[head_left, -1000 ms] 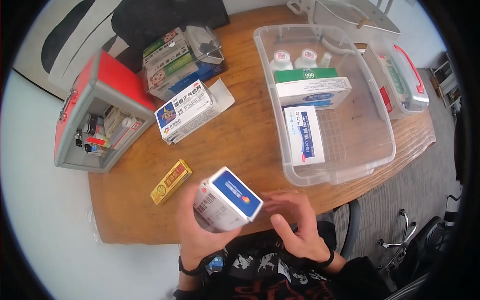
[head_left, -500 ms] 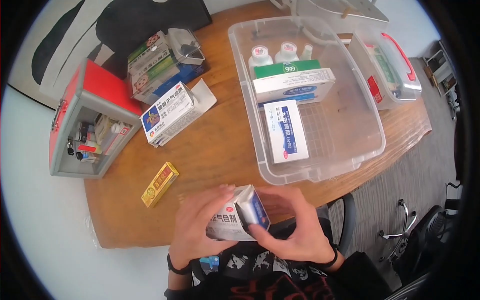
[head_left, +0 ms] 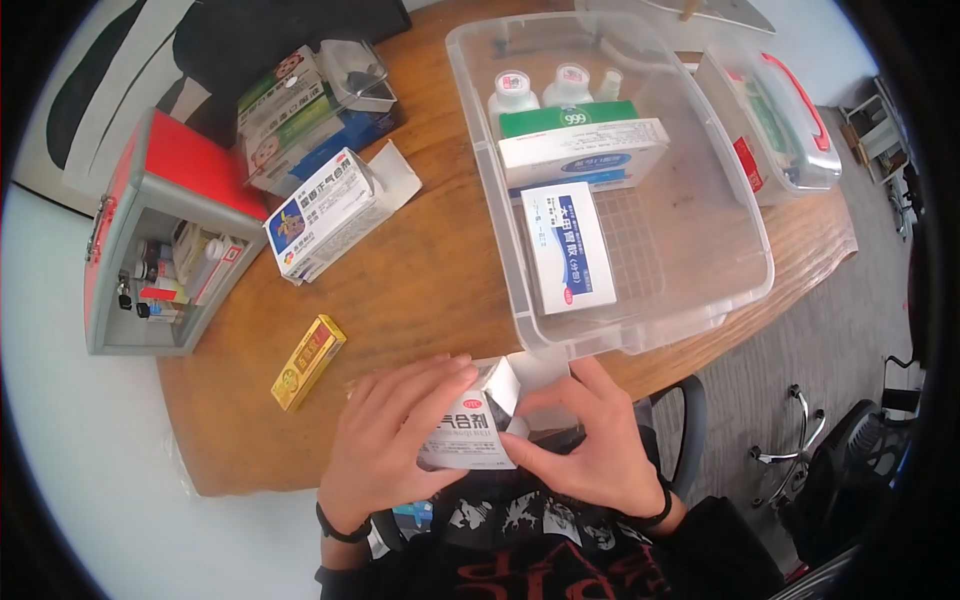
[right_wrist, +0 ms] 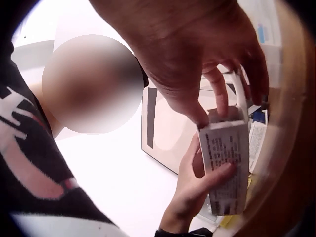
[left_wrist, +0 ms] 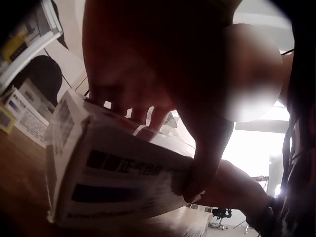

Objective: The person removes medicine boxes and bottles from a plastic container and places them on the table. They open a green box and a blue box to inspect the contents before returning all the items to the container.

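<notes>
A white medicine box with dark Chinese print is held low over the near table edge. My left hand grips it from the left, fingers over the top and thumb below. At its right end, a white flap stands out, opened. My right hand pinches that open end, the thumb at the edge; in the right wrist view its fingers reach over the opening. What lies inside the box is hidden. A yellow carton lies on the table left of my left hand.
A clear plastic bin at the right holds white bottles and several medicine boxes. Another white medicine box with an opened flap lies behind. A red-topped case stands at the left, and a lidded clear box sits beyond the bin.
My right hand has come to the box's right end from beside it. The box has turned, its blue end panel has swung out of sight, and a white flap now stands open.
</notes>
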A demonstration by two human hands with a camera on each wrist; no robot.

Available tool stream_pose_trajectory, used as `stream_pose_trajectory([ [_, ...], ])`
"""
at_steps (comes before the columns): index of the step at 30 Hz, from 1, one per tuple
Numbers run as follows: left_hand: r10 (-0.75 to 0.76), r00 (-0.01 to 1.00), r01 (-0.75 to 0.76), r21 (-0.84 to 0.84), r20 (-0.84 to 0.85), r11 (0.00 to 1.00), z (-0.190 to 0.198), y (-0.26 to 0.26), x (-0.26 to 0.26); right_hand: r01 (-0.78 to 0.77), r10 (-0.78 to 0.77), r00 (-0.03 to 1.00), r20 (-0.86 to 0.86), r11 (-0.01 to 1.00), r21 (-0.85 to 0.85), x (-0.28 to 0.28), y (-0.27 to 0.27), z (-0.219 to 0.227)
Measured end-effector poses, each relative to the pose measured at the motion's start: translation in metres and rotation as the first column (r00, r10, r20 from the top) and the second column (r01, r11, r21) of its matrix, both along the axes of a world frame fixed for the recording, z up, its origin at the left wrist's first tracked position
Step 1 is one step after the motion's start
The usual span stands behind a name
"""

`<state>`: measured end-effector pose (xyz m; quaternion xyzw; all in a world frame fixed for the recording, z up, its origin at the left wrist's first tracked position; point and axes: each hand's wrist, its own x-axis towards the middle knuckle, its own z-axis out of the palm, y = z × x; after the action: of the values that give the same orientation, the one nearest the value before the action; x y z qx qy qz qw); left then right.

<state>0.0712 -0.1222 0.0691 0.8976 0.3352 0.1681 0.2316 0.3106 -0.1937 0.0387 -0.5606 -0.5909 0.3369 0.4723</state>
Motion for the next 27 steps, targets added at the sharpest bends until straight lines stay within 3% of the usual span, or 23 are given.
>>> stream_pose_trajectory([
  [3,-0.054,0.989,0.066,0.085,-0.14,0.994,0.01,0.004,-0.001,-0.081,0.09,0.995,0.05,0.984,-0.16,0.001,-0.001,0.004],
  [6,-0.082,0.975,0.112,0.138,-0.207,0.984,0.014,0.008,0.0,-0.112,0.104,0.993,-0.055,0.979,-0.173,-0.008,0.0,-0.007],
  [9,-0.124,0.952,0.158,0.1,-0.281,0.982,0.023,0.012,-0.003,-0.143,0.121,0.989,-0.089,0.94,-0.311,-0.008,-0.002,-0.004],
  [12,-0.078,0.922,0.103,0.043,-0.38,0.994,0.045,0.017,-0.012,-0.03,0.03,0.999,-0.02,0.999,0.014,-0.009,-0.005,-0.025],
  [15,-0.051,0.894,0.062,0.011,-0.446,0.998,0.059,0.027,-0.03,0.07,-0.219,0.916,-0.335,0.912,-0.403,-0.006,-0.016,-0.023],
  [19,-0.029,0.901,0.03,-0.004,-0.434,1.0,0.044,0.029,-0.037,0.031,-0.224,0.883,-0.412,0.904,-0.426,0.003,-0.017,-0.041],
  [23,-0.01,0.938,0.01,0.0,-0.347,1.0,0.032,0.027,-0.035,0.024,-0.183,0.895,-0.407,0.93,-0.366,0.002,-0.018,-0.041],
  [26,0.002,0.963,-0.008,-0.018,-0.268,1.0,0.024,0.024,-0.029,0.076,-0.114,0.975,-0.192,0.979,-0.191,-0.012,-0.015,-0.029],
  [27,0.018,0.97,-0.023,-0.02,-0.241,1.0,0.02,0.022,-0.027,0.065,-0.065,0.998,-0.009,0.997,-0.033,-0.013,-0.011,-0.023],
])
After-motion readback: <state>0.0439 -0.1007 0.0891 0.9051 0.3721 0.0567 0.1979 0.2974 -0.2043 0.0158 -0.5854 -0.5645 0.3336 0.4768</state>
